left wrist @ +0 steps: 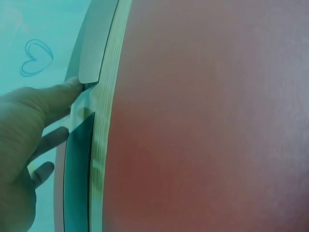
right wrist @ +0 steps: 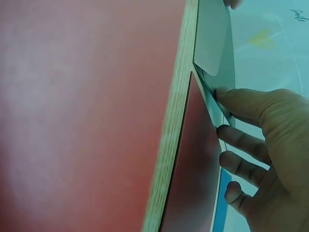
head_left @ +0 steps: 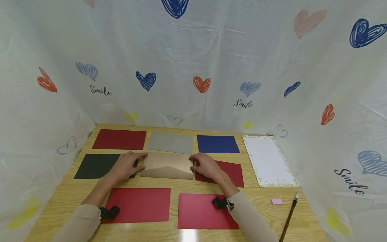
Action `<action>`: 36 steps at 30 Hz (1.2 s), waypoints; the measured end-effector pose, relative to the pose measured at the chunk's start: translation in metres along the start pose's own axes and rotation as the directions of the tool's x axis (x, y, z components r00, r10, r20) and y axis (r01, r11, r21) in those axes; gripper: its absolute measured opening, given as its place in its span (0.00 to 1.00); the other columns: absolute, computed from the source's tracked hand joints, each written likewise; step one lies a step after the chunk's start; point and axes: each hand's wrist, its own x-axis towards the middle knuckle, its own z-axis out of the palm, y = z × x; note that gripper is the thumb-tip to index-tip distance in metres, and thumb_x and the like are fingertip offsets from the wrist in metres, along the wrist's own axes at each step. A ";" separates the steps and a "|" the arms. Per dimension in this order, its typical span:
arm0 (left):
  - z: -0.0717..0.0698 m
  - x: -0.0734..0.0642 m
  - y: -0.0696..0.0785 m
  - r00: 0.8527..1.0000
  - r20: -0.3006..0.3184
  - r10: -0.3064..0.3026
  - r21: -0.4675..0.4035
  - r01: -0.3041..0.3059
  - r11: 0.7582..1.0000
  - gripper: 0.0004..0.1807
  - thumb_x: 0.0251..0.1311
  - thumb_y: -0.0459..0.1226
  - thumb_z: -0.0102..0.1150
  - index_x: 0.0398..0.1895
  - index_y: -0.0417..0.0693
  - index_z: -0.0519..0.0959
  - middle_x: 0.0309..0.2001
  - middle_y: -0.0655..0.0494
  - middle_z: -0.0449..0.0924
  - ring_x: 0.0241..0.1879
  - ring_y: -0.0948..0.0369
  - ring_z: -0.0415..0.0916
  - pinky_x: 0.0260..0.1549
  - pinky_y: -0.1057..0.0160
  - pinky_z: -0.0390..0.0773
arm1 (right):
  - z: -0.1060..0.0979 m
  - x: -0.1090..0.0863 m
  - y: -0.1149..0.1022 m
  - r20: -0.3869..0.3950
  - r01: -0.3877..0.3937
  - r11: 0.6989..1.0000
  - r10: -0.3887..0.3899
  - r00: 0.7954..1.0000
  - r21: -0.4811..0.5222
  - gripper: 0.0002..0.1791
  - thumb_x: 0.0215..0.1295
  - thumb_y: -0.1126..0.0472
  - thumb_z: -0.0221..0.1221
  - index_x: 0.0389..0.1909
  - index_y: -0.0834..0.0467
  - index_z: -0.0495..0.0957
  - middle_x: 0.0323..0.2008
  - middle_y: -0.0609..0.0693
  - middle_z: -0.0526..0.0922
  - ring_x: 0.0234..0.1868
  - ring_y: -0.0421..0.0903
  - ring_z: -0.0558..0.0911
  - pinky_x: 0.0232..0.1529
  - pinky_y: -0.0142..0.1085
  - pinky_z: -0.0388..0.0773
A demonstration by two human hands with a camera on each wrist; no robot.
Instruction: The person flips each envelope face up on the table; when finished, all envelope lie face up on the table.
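Observation:
A tan-gold envelope [head_left: 169,162] lies in the middle of the table in the head view, its darker flap on the side towards me. My left hand [head_left: 124,165] pinches its left edge between thumb and fingers, above a black-green envelope [head_left: 96,166]. At the opposite edge my right hand [head_left: 209,167] holds it the same way, over a dark red envelope [head_left: 232,172]. In the right wrist view, the thumb and index finger grip the gold envelope's side [right wrist: 223,72], while the other fingers are spread apart. The left wrist view shows the thumb at its corner [left wrist: 94,58].
Behind lie a dark red envelope [head_left: 119,139], a grey one [head_left: 170,142] and a blue one [head_left: 218,144]. Two red envelopes, left [head_left: 142,205] and right [head_left: 196,211], are nearer me. To the right are bordered white paper [head_left: 269,161], a pink eraser-like block [head_left: 276,201] and a brush [head_left: 289,215].

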 end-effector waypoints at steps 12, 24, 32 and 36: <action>0.001 0.001 0.000 1.000 -0.004 0.004 0.033 -0.004 0.999 0.29 0.55 0.43 0.74 0.60 0.45 0.81 0.53 0.45 0.84 0.55 0.42 0.76 0.52 0.38 0.67 | 0.004 0.001 0.003 -0.011 0.053 0.997 -0.054 0.998 -0.061 0.18 0.66 0.51 0.67 0.54 0.52 0.84 0.46 0.47 0.79 0.34 0.38 0.74 0.37 0.34 0.74; 0.001 0.001 -0.002 1.000 0.010 0.000 0.016 0.000 1.000 0.29 0.55 0.43 0.74 0.61 0.45 0.80 0.54 0.45 0.84 0.55 0.41 0.76 0.53 0.36 0.67 | 0.004 0.002 0.004 -0.003 0.051 0.997 -0.051 0.999 -0.060 0.18 0.66 0.50 0.66 0.55 0.52 0.83 0.47 0.47 0.79 0.36 0.39 0.75 0.38 0.34 0.75; 0.000 0.001 -0.003 1.000 0.018 -0.007 0.012 0.007 1.000 0.29 0.56 0.42 0.74 0.61 0.45 0.80 0.54 0.46 0.84 0.54 0.42 0.76 0.52 0.37 0.68 | 0.005 0.001 0.005 -0.004 0.045 0.997 -0.046 0.999 -0.064 0.19 0.66 0.50 0.67 0.55 0.51 0.83 0.47 0.46 0.79 0.36 0.39 0.75 0.39 0.35 0.75; -0.002 0.000 -0.003 1.000 0.016 -0.004 0.004 0.004 1.000 0.29 0.55 0.43 0.74 0.61 0.45 0.80 0.54 0.45 0.83 0.54 0.42 0.76 0.52 0.36 0.67 | 0.005 0.001 0.005 -0.005 0.047 0.997 -0.047 0.999 -0.062 0.18 0.66 0.50 0.67 0.55 0.51 0.83 0.47 0.46 0.79 0.36 0.38 0.75 0.40 0.35 0.75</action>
